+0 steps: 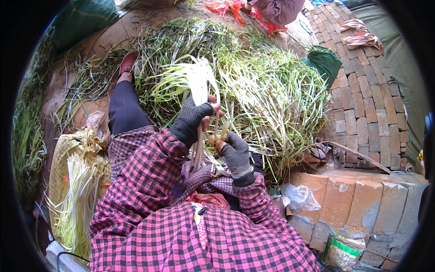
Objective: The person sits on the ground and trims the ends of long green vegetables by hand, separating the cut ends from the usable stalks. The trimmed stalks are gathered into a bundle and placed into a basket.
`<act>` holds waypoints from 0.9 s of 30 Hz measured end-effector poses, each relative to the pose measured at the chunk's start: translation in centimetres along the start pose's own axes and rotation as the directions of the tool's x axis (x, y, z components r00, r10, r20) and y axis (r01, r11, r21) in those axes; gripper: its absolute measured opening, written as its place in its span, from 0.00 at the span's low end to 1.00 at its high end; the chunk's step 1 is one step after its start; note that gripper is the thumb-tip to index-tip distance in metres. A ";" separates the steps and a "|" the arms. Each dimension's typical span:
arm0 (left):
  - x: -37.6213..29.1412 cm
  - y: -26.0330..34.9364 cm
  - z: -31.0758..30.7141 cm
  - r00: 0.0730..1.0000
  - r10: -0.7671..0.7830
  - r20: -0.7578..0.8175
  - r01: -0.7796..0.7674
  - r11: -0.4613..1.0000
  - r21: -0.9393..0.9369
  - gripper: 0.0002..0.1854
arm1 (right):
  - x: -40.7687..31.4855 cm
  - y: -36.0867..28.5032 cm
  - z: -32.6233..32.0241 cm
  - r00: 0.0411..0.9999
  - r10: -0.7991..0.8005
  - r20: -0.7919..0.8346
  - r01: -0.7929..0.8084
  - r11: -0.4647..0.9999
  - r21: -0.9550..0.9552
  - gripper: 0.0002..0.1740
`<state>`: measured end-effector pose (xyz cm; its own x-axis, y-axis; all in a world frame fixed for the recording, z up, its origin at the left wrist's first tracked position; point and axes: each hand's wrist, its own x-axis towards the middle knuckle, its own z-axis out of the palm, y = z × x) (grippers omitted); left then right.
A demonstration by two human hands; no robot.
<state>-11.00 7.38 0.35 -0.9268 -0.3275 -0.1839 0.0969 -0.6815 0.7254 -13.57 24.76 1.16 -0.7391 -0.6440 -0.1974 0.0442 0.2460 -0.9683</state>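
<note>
My left hand (195,112), in a dark dotted fingerless glove, grips a bunch of long pale leafy stalks (198,81). Their green-yellow tips fan out above the fist, and white lower ends hang below towards my lap. Close beside it, my right hand (236,153) wears a worn grey glove with bare fingertips. It pinches a yellowish scrap of leaf or sheath (223,131) at the lower end of one stalk standing apart from the bunch. Beyond both hands lies a big heap of loose green and whitish stalks (265,91).
A tied bundle of pale stalks (76,200) rests on a yellow woven sack (59,163) at left. To the right are a low brick block (360,197), clear plastic (300,197) and a wooden stick (360,156). Another person (278,10) and red ties (226,8) appear at the top.
</note>
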 end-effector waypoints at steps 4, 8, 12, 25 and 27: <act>0.3 -0.9 -0.2 0.999 -0.042 0.016 0.041 0.998 0.038 0.15 | -1.6 -2.6 0.3 0.995 -0.020 0.093 -0.009 0.953 0.302 0.10; 0.6 -1.3 -0.6 1.000 -0.008 -0.013 0.008 1.000 0.028 0.14 | -3.8 -5.3 -0.8 0.885 -0.253 0.391 0.013 0.853 0.523 0.08; 0.6 -1.2 -0.8 0.998 -0.050 -0.047 0.052 0.998 0.041 0.14 | -1.9 -4.4 -3.5 0.880 0.191 0.435 -0.190 0.981 -0.045 0.10; -0.2 -1.3 -0.4 0.959 -0.245 0.144 0.232 0.968 0.101 0.27 | -0.1 1.6 1.1 0.980 -0.031 0.196 0.076 0.972 -0.224 0.15; -0.4 -1.6 -0.2 0.956 -0.176 0.235 0.175 0.984 0.024 0.24 | -0.1 2.8 1.5 0.983 -0.033 0.182 0.062 0.986 -0.154 0.12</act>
<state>-10.71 8.43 -0.89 -0.9883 -0.0391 -0.1475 -0.0760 -0.7124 0.6977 -12.39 24.46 -1.75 -0.6058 -0.7726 -0.1898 -0.1051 0.3142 -0.9435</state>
